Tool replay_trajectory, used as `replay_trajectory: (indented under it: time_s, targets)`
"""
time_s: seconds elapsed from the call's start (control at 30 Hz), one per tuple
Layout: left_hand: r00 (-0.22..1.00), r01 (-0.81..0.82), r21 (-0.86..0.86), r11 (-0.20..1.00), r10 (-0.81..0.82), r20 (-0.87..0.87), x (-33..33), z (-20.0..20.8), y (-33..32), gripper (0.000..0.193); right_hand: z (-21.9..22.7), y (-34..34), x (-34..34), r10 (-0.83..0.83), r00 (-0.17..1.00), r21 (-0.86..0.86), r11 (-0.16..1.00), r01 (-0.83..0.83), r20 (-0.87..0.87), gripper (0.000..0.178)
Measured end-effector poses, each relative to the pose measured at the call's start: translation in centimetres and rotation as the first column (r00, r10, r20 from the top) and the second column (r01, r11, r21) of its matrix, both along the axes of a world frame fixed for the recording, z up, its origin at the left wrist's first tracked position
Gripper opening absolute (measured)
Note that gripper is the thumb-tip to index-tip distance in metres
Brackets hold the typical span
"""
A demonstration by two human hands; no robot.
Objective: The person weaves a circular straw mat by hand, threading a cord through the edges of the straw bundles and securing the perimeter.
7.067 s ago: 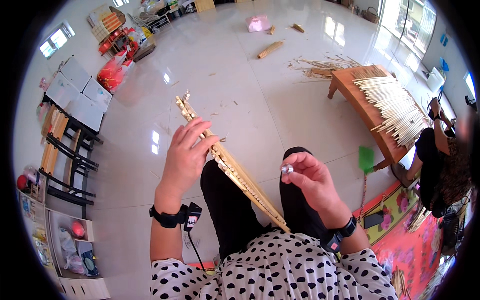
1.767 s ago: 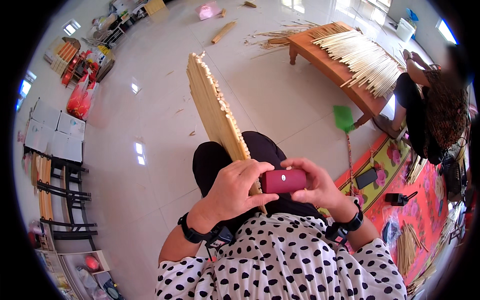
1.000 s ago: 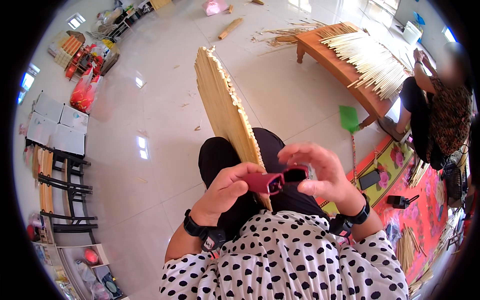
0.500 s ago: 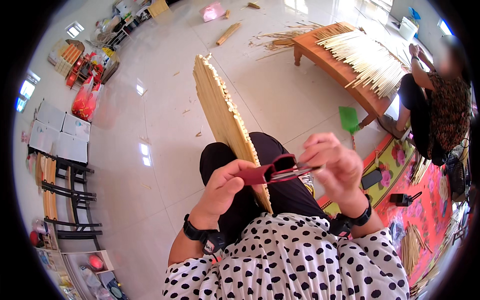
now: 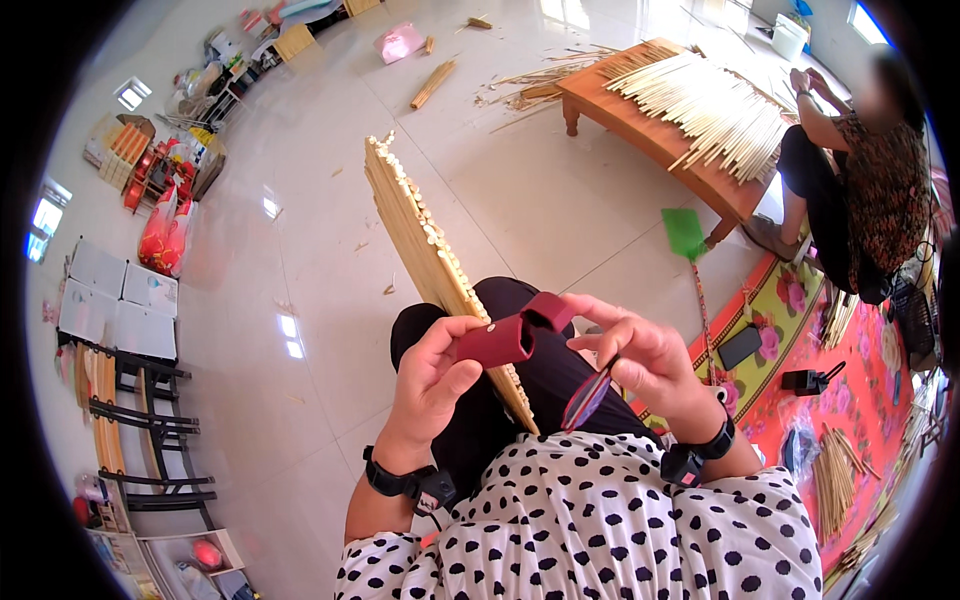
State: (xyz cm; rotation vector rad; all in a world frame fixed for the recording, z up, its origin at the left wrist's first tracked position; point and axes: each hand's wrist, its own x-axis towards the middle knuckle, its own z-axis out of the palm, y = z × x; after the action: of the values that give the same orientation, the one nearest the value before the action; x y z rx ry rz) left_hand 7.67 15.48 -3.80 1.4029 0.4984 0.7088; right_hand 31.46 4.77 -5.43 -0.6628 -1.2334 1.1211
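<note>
The right hand partly hides what may be folded glasses; far right, the seated person's head is blurred.

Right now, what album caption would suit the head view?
Left hand holds an open maroon case, right hand pinches glasses, over a panel of pale sticks.

Case was dark red; shirt white with black dots; trousers black; swatter green; table brown; mat red, floral.
</note>
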Motion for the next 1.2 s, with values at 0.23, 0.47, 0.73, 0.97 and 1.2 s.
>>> replay_trajectory:
  time_s: [0.23, 0.47, 0.73, 0.97, 1.2]
  targets:
    - [0.987, -0.138, 0.165, 0.977, 0.149, -0.055, 2.0, 0.0, -0.6, 0.044, 0.3, -1.0, -0.2, -0.085, 0.979, 0.134, 0.989, 0.061, 0.183, 0.008]
    - [0.898, -0.058, 0.919, 0.39, 0.422, -0.123, 4.8, -1.6, -2.7, 0.054, -3.4, -0.5, -1.8, 0.024, 0.956, -0.113, 0.992, -0.059, -0.292, 0.012]
    - [0.927, 0.203, 0.849, 0.488, 0.184, -0.327, 6.4, -0.4, -2.3, 0.039, -15.2, -11.6, 5.8, -0.34, 0.759, -0.462, 0.885, 0.059, -0.555, 0.019]
    - [0.917, 0.201, 0.817, 0.54, 0.189, -0.351, 4.9, 0.0, -1.2, 0.026, -29.4, -29.9, 5.7, -0.829, 0.558, -0.958, 0.141, 0.249, 0.023, 0.021]
    - [0.91, 0.228, 0.835, 0.501, 0.194, -0.366, 5.9, 0.6, -2.2, 0.023, -39.8, -40.4, 5.2, -0.033, 0.702, -0.702, -0.085, 0.707, 0.711, 0.022]
